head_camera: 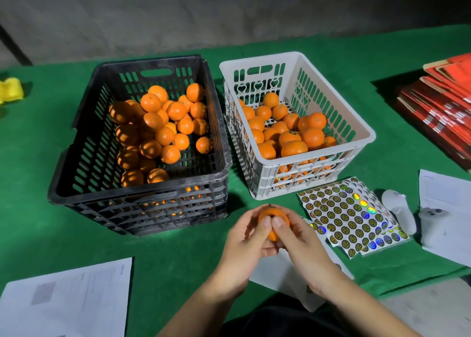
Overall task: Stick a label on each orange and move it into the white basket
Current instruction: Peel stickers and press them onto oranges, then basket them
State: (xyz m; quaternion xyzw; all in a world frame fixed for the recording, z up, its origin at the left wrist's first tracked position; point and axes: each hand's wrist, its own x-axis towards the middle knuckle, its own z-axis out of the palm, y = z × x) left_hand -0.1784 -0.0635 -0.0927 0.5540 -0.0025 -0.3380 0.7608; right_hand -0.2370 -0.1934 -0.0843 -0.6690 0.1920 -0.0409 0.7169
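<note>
Orange [274, 215], round, glossy, clamped betw. left hand [248, 237] & right hand [297, 242], thumbs on top

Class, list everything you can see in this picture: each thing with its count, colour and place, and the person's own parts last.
Black crate: one, left, holds many oranges.
White basket: one, right of crate, holds many oranges.
Held orange: one, between both hands.
Sticker sheets: several, holographic dots, right of hands.
Papers: white, near left; more at right.
Red stack: far right.
Yellow thing: far left.
Tablecloth: green.
Left hand, right hand: grip the orange.
</note>
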